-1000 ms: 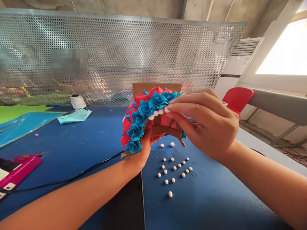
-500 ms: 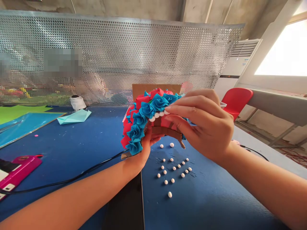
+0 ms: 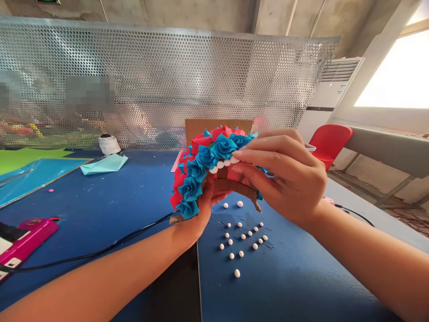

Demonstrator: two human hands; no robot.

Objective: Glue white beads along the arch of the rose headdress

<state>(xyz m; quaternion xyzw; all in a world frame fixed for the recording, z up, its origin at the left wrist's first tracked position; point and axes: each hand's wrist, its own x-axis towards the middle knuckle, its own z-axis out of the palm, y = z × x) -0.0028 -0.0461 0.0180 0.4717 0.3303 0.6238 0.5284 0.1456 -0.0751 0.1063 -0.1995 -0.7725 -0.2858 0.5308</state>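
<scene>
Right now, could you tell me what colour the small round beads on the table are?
The small round beads are white, in head view.

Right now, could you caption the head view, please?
Left hand holds flower arch; right hand pinches a bead against it.

Blue bench (image 3: 100, 210) runs back to perforated metal screen (image 3: 167, 80), full width, blurred shapes behind its holes. Bare concrete ceiling (image 3: 201, 11) above. Right: white floor-standing air conditioner (image 3: 335, 85), louvred top, beside slanting white pillar (image 3: 378, 58). Window (image 3: 395, 76) blown out by strong daylight. Red chair (image 3: 331, 138) below it, grey rail (image 3: 392, 154) just beside chair back.
</scene>
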